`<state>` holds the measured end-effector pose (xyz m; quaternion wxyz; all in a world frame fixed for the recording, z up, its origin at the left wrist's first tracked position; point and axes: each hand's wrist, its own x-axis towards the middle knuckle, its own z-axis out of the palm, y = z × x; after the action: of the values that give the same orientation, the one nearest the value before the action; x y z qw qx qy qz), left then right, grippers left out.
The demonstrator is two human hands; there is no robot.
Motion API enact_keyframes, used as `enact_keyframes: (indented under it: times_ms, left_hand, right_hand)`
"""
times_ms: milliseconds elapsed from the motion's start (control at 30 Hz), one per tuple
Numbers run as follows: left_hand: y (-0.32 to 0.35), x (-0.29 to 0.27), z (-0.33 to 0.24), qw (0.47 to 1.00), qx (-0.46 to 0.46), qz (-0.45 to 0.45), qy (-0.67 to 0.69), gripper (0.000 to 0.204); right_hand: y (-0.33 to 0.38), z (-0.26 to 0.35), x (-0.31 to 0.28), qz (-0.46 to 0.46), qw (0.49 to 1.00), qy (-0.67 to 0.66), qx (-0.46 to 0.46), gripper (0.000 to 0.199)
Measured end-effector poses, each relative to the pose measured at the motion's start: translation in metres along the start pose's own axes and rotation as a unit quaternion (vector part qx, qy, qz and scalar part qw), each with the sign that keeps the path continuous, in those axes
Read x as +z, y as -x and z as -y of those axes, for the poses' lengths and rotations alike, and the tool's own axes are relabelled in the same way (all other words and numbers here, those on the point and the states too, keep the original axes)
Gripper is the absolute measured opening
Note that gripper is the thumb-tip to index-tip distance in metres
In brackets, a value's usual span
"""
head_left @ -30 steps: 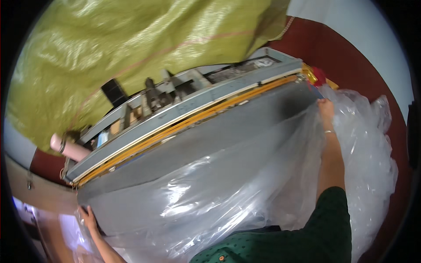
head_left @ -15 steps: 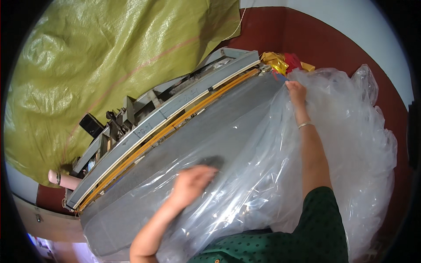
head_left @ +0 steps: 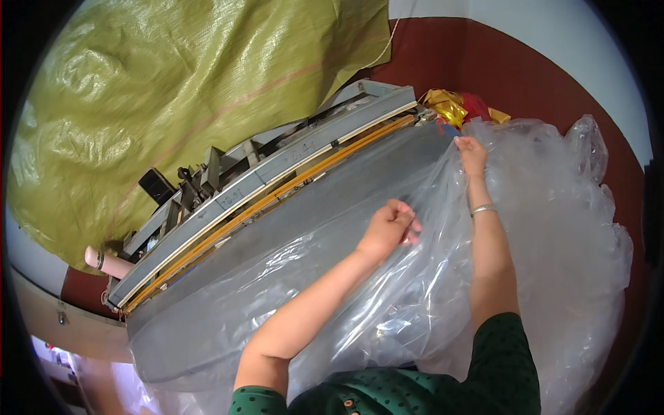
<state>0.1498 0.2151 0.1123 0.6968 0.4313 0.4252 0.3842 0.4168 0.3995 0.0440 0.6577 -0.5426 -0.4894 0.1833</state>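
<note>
A big sheet of clear plastic film (head_left: 408, 304) covers the grey table top (head_left: 304, 214) and bunches up towards the right. At the table's far right end, my right hand (head_left: 472, 155) pinches the film's edge between thumb and fingers. My left hand (head_left: 391, 229) hovers over the middle of the film, its fingers loosely bent and apart, with nothing visible in them. It is close to the folds that run down from my right hand.
Along the table's far side runs a long grey metal frame (head_left: 277, 164) with an orange strip (head_left: 290, 190). A phone (head_left: 157, 185) and a pink bottle (head_left: 109, 263) are at its left. Behind hangs a yellow-green woven sheet (head_left: 207, 83). Gold wrapping (head_left: 446, 107) lies at the far right corner.
My left hand has moved right and away from me across the film, towards my right hand. My right hand stays at the film's edge. The view has shifted slightly.
</note>
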Motion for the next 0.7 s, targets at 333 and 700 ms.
enact_keyframes:
  times_ms: [333,700]
  left_hand:
    - [0.291,-0.114,0.084,0.953,-0.05,0.085,-0.287,0.016]
    - [0.354,-0.133,0.088,0.919,0.095,-0.072,-0.374,0.013]
  right_hand:
    - [-0.011,-0.014,-0.009,0.063,0.989,0.131,-0.024,0.026]
    - [-0.018,-0.019,-0.008,0.083,0.989,0.124,-0.023,0.026]
